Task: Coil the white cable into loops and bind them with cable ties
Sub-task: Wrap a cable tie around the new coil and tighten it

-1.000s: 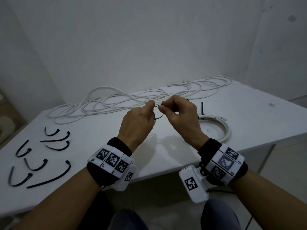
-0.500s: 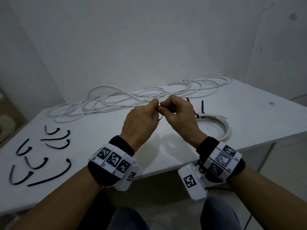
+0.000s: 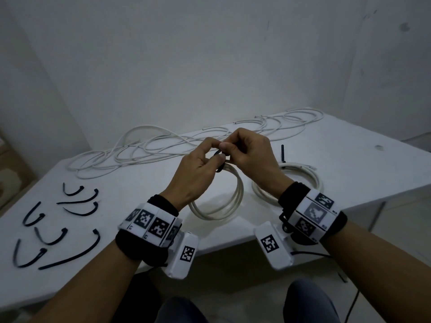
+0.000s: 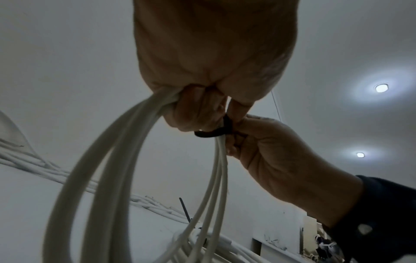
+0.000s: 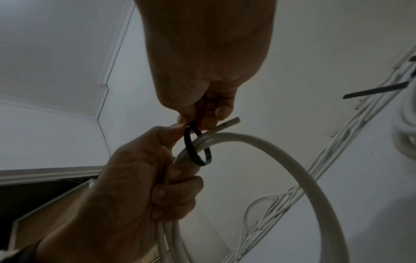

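The black cable tie [image 5: 198, 151] loops loosely round the gathered strands of the white cable coil [image 3: 219, 201], held above the table's [image 3: 349, 159] near edge. Its ends meet above the bundle, between both thumbs. The left hand [image 3: 196, 176] grips the strands and pinches the tie; the right hand [image 3: 249, 155] pinches the tie. Only the right wrist view shows the open loop and a free cable end [image 5: 229, 122]; the head view hides them.

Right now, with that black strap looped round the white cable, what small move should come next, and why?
Probably pull the cable tie tight. It hangs as a slack loop round the white coil, pinched by the right hand, while the left hand grips the strands together. Whether its tip is already threaded through the head is hidden by the fingers.
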Demonstrator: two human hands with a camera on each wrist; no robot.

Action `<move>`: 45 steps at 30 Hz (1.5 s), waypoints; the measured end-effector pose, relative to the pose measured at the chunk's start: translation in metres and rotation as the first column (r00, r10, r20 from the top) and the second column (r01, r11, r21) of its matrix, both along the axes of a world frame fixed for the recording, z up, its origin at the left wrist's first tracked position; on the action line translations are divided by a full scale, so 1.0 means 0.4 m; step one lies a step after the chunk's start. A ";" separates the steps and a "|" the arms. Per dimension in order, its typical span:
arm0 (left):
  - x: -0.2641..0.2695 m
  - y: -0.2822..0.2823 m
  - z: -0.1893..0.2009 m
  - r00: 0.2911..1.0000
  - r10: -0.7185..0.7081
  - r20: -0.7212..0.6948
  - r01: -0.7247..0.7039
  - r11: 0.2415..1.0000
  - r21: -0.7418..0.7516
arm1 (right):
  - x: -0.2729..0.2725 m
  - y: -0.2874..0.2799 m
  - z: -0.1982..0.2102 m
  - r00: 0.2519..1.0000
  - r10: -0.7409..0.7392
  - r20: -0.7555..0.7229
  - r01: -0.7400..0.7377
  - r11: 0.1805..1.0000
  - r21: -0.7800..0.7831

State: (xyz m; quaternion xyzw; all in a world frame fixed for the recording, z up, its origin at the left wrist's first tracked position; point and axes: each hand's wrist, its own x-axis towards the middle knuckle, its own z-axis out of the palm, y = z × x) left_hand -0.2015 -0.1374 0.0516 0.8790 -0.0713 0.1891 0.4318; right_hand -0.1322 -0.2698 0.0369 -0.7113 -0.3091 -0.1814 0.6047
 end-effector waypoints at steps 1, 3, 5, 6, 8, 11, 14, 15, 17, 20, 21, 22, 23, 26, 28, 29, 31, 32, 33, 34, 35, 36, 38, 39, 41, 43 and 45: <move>0.002 0.000 -0.002 1.000 0.011 0.004 -0.011 1.000 0.008 | 0.001 -0.002 0.003 1.000 -0.004 0.018 0.005 0.999 -0.039; 0.005 -0.001 -0.009 0.999 0.040 0.010 -0.040 0.999 0.013 | 0.000 -0.006 0.009 0.998 -0.014 0.066 0.022 0.991 -0.134; 0.005 -0.004 -0.015 0.998 0.056 -0.005 -0.056 0.998 0.017 | 0.004 -0.011 0.032 0.995 -0.034 0.095 0.049 0.986 -0.161; 0.005 -0.006 -0.021 0.998 0.060 -0.020 -0.060 0.998 0.014 | 0.010 -0.017 0.050 0.993 -0.064 0.099 0.076 0.988 -0.133; 0.007 -0.006 -0.029 0.997 0.069 -0.036 -0.069 0.998 -0.014 | 0.029 -0.029 0.090 0.989 -0.114 0.096 0.119 0.992 -0.049; 0.010 -0.008 -0.024 0.998 0.043 -0.050 -0.047 0.996 -0.072 | 0.034 -0.026 0.118 0.992 -0.088 0.094 0.094 0.994 -0.056; 0.011 -0.010 -0.015 0.999 0.037 -0.017 -0.038 0.994 -0.107 | 0.031 -0.024 0.125 0.995 -0.049 0.082 0.056 0.995 -0.077; 0.011 -0.010 -0.016 0.999 0.045 -0.002 -0.045 0.992 -0.121 | 0.032 -0.026 0.128 0.996 -0.051 0.080 0.057 0.995 -0.079; 0.011 -0.014 -0.019 0.998 0.053 0.014 -0.050 0.989 -0.142 | 0.037 -0.028 0.136 0.994 -0.074 0.078 0.081 0.993 -0.087; 0.005 -0.025 -0.016 1.000 0.024 -0.014 -0.026 0.991 -0.132 | 0.054 -0.023 0.150 0.981 -0.167 0.099 0.177 0.978 -0.109; 0.003 -0.028 -0.011 1.000 0.018 -0.026 -0.021 0.991 -0.129 | 0.059 -0.020 0.155 0.978 -0.185 0.096 0.195 0.974 -0.114; 0.001 -0.031 -0.006 0.999 0.016 -0.037 -0.020 0.991 -0.130 | 0.062 -0.016 0.158 0.976 -0.201 0.081 0.209 0.971 -0.115; 0.001 -0.034 -0.002 0.999 0.016 -0.048 -0.022 0.991 -0.134 | 0.066 -0.013 0.158 0.976 -0.213 0.053 0.218 0.970 -0.109; 0.011 -0.037 0.009 0.997 0.024 -0.075 -0.039 0.979 -0.199 | 0.069 -0.005 0.158 0.982 -0.178 -0.057 0.179 0.984 0.008; 0.018 -0.034 0.008 0.993 0.030 -0.115 -0.065 0.947 -0.314 | 0.057 -0.012 0.165 0.994 -0.054 -0.097 0.064 0.993 0.097; 0.021 -0.031 0.006 0.991 0.035 -0.129 -0.079 0.932 -0.355 | 0.051 -0.017 0.167 0.996 0.000 -0.089 0.007 0.996 0.085; 0.022 -0.022 0.004 0.991 0.057 -0.125 -0.099 0.923 -0.371 | 0.038 -0.023 0.164 0.997 0.060 -0.039 -0.062 0.997 -0.052; 0.024 -0.022 0.006 0.991 0.062 -0.115 -0.100 0.926 -0.365 | 0.030 -0.025 0.158 0.996 0.087 -0.013 -0.087 0.988 -0.127; 0.024 -0.020 0.008 0.992 0.066 -0.108 -0.101 0.926 -0.364 | 0.021 -0.023 0.147 0.992 0.127 -0.012 -0.127 0.980 -0.154; 0.025 -0.021 0.012 0.993 0.064 -0.103 -0.098 0.922 -0.373 | 0.013 -0.024 0.136 0.984 0.173 -0.043 -0.177 0.976 -0.129; 0.028 -0.021 0.016 0.993 0.058 -0.100 -0.093 0.914 -0.394 | 0.004 -0.022 0.127 0.968 0.230 -0.099 -0.235 0.971 -0.042; 0.029 -0.022 0.021 0.993 0.050 -0.104 -0.090 0.902 -0.422 | -0.003 -0.023 0.118 0.944 0.293 -0.154 -0.284 0.956 0.077; 0.029 -0.020 0.028 0.991 0.039 -0.127 -0.095 0.877 -0.472 | -0.008 -0.021 0.101 0.907 0.369 -0.203 -0.325 0.920 0.221; 0.029 -0.019 0.029 0.990 0.035 -0.137 -0.097 0.874 -0.476 | -0.007 -0.016 0.093 0.920 0.347 -0.184 -0.313 0.930 0.191; 0.027 -0.019 0.028 0.988 0.026 -0.150 -0.093 0.885 -0.456 | -0.005 -0.001 0.082 0.981 0.183 -0.063 -0.184 0.983 -0.009; 0.024 -0.020 0.025 0.987 0.020 -0.159 -0.090 0.890 -0.448 | -0.003 0.012 0.084 0.998 0.058 0.024 -0.055 0.991 -0.122; 0.017 -0.022 0.020 0.987 0.002 -0.161 -0.075 0.891 -0.448 | 0.001 0.018 0.095 1.000 0.002 0.020 0.000 0.994 -0.113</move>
